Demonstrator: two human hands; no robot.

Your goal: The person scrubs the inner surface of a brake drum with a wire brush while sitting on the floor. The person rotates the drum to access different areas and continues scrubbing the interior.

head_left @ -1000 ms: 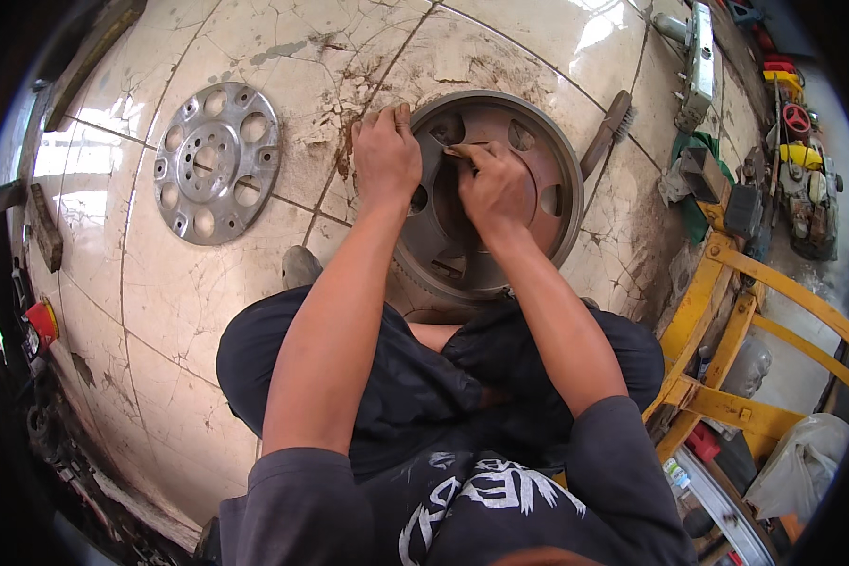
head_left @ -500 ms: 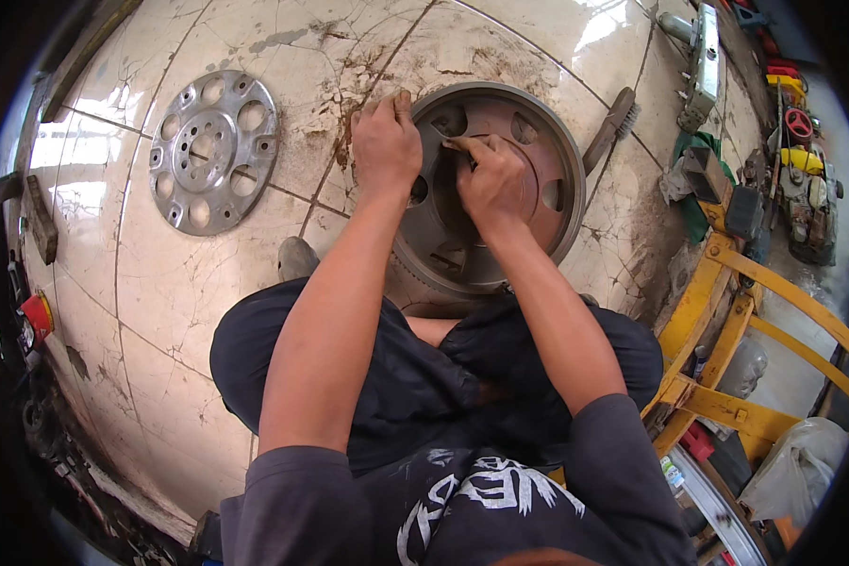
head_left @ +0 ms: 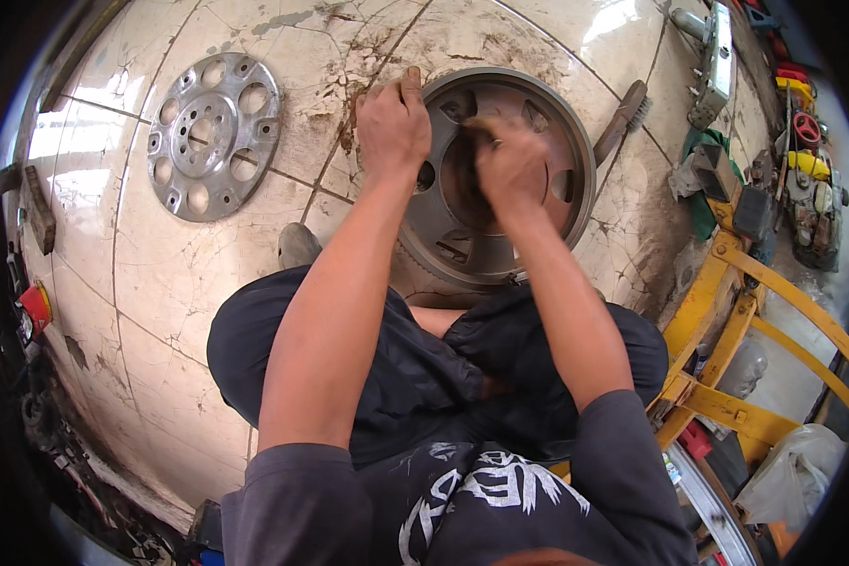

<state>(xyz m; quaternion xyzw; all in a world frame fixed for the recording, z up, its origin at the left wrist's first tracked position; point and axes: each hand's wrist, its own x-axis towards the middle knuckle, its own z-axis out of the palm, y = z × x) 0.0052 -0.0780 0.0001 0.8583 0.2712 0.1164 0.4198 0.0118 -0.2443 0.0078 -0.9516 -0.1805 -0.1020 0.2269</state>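
Note:
A large grey flywheel with a toothed outer edge lies in front of my folded legs, its face dark brown and grey with several openings. At its left edge my left hand is closed over the rim, thumb up; its fingertips are partly hidden. Over the flywheel's centre, my right hand is curled and smeared by motion. Something dark shows at its fingers, too blurred to name. A flat silver metal disc with round holes lies on the tiles to the left, apart from both hands.
A wooden-handled wire brush lies right of the flywheel. Further right stand a yellow metal frame and several machine parts. A wooden block and a red-and-yellow can are at the far left. The tiled floor is stained and cracked.
My right hand has shifted slightly right over the flywheel's face and is now blurred. My left hand stays at the rim. The whole view has shifted slightly.

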